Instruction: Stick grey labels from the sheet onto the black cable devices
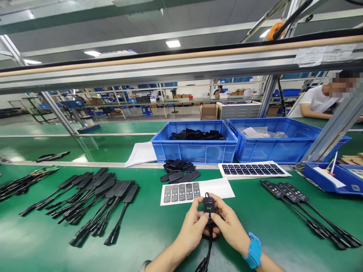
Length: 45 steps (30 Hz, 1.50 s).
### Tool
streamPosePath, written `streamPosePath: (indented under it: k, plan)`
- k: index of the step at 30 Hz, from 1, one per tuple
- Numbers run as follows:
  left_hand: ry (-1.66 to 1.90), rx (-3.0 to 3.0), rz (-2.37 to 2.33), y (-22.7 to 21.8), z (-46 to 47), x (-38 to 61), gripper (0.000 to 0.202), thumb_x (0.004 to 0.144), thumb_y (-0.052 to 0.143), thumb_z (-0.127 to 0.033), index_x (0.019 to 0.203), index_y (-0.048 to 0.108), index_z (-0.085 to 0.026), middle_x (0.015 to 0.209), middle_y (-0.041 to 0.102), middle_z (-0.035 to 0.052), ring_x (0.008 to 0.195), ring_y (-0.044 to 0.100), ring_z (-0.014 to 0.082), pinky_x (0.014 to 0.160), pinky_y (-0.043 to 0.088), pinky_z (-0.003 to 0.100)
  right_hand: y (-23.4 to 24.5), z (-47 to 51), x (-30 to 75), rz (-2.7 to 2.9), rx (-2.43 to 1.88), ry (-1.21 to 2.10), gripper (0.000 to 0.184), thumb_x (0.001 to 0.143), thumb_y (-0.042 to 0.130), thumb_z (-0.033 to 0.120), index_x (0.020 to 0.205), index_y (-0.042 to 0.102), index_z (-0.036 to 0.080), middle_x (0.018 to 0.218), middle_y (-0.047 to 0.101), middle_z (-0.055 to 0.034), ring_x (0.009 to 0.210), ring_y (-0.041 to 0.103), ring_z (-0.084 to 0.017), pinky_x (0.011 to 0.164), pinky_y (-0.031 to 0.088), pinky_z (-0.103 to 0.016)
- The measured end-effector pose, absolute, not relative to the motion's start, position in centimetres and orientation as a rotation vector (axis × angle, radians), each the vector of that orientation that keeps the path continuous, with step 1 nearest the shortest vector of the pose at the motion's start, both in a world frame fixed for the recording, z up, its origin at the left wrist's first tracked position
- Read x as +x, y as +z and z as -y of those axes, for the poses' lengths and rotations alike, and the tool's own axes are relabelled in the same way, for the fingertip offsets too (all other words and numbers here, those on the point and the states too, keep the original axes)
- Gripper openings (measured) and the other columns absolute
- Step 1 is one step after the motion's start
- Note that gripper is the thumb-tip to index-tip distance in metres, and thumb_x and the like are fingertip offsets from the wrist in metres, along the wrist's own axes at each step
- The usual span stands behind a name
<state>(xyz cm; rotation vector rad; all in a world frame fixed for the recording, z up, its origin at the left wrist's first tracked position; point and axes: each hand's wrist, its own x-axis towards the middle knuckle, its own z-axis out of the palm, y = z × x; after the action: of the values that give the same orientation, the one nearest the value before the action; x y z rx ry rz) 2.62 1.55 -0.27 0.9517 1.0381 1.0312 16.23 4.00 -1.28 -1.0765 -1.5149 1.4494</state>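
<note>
Both my hands meet low in the middle over the green bench. My left hand point(192, 227) and my right hand point(230, 225) pinch a small black module point(209, 207) between thumbs and fingers; its black cable point(208, 254) hangs down toward me. A blue band point(253, 250) wraps my right wrist. Just beyond the module lies a white label sheet point(198, 190) with several dark labels left on its left half. A pile of loose black covers point(179, 171) sits behind that sheet.
Many black cabled modules point(93, 204) lie fanned out at left, and three more point(300, 207) at right. A full label sheet point(253, 169), two blue bins point(195, 149) point(279, 145), a small blue tray point(333, 177) and papers point(141, 153) stand further back. Another person point(320, 100) works at far right.
</note>
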Motion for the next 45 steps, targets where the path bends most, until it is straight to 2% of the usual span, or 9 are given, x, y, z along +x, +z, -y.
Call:
streamPosePath:
  k: [4,22,27,30,33,36,38,42,45]
  plan:
    - [1.042,0.964,-1.055,-0.6,-1.7,2.8,0.044,0.081,0.056,-0.040,0.114,0.036,-0.019,0.067,0.066,-0.0008,0.052,0.064,0.0155,0.053,0.051,0.027,-1.5,-4.1,16.0,1.467,-1.093,1.503,0.060,0.077,0.053,0.029,0.136,0.044,0.020,0.095,0.063,-0.0062,0.071,0.058,-0.018,0.045,0.051,-0.025]
    - [1.060,0.924,-1.001,0.1,-1.6,3.0,0.052,0.080,0.059,-0.050,0.117,0.039,-0.020,0.079,0.067,0.0022,0.064,0.068,0.0188,0.062,0.053,0.031,-1.3,-4.7,16.2,1.506,-1.051,1.456,0.065,0.076,0.053,0.026,0.140,0.044,0.019,0.098,0.066,-0.0068,0.068,0.056,-0.015,0.040,0.046,-0.020]
    - [1.053,0.932,-1.001,-0.6,-1.8,3.0,0.053,0.078,0.061,-0.051,0.114,0.040,-0.020,0.077,0.067,0.0021,0.060,0.068,0.0194,0.059,0.053,0.032,-1.6,-4.8,16.2,1.520,-1.003,1.396,0.060,0.076,0.054,0.023,0.136,0.050,0.019,0.091,0.067,-0.0047,0.077,0.060,-0.017,0.061,0.054,-0.026]
    - [1.050,0.908,-0.986,-1.2,-2.0,2.9,0.053,0.079,0.062,-0.048,0.117,0.038,-0.020,0.082,0.069,0.0042,0.063,0.068,0.0197,0.061,0.053,0.033,-1.7,-4.7,16.2,1.603,-1.087,1.363,0.061,0.081,0.049,0.027,0.141,0.043,0.019,0.091,0.067,-0.0053,0.076,0.062,-0.019,0.059,0.055,-0.029]
    - [1.075,0.802,-0.890,-1.4,-2.1,2.9,0.060,0.083,0.058,-0.049,0.129,0.035,-0.020,0.098,0.069,0.0086,0.079,0.069,0.0207,0.073,0.052,0.034,-1.8,-4.6,16.2,1.814,-1.141,1.092,0.067,0.080,0.050,0.027,0.145,0.035,0.020,0.118,0.060,-0.0102,0.101,0.060,-0.024,0.080,0.055,-0.036]
    - [1.015,0.853,-0.827,-1.3,-1.9,2.6,0.069,0.088,0.046,-0.053,0.143,0.023,-0.018,0.108,0.067,0.0129,0.091,0.067,0.0231,0.084,0.049,0.040,-1.8,-5.1,16.8,2.060,-1.152,0.764,0.073,0.079,0.050,0.020,0.148,0.027,0.016,0.133,0.049,-0.0138,0.122,0.048,-0.026,0.101,0.043,-0.039]
    - [0.937,1.155,-0.974,-0.9,-1.7,2.1,0.066,0.088,0.049,-0.043,0.144,0.026,-0.019,0.116,0.063,0.0147,0.097,0.064,0.0249,0.088,0.048,0.043,-1.7,-6.0,17.9,2.203,-1.318,0.524,0.070,0.077,0.048,0.012,0.145,0.031,0.010,0.125,0.053,-0.0177,0.115,0.051,-0.030,0.097,0.044,-0.045]
    - [0.683,2.014,-1.584,-0.7,-1.7,0.6,0.055,0.075,0.053,-0.006,0.129,0.052,-0.016,0.129,0.053,0.0167,0.116,0.051,0.0308,0.099,0.039,0.045,-1.2,-7.9,20.5,2.190,-1.822,-0.102,0.061,0.068,0.051,0.001,0.129,0.052,0.007,0.115,0.056,-0.0232,0.107,0.050,-0.039,0.092,0.037,-0.055]
    - [0.300,2.240,-2.084,-1.7,-2.3,-0.3,0.060,0.066,0.051,0.004,0.124,0.055,-0.009,0.126,0.053,0.0228,0.116,0.049,0.0396,0.096,0.038,0.053,-1.0,-9.0,20.4,2.180,-1.732,0.006,0.048,0.075,0.048,0.002,0.121,0.058,0.012,0.115,0.056,-0.0203,0.108,0.050,-0.037,0.090,0.038,-0.052]
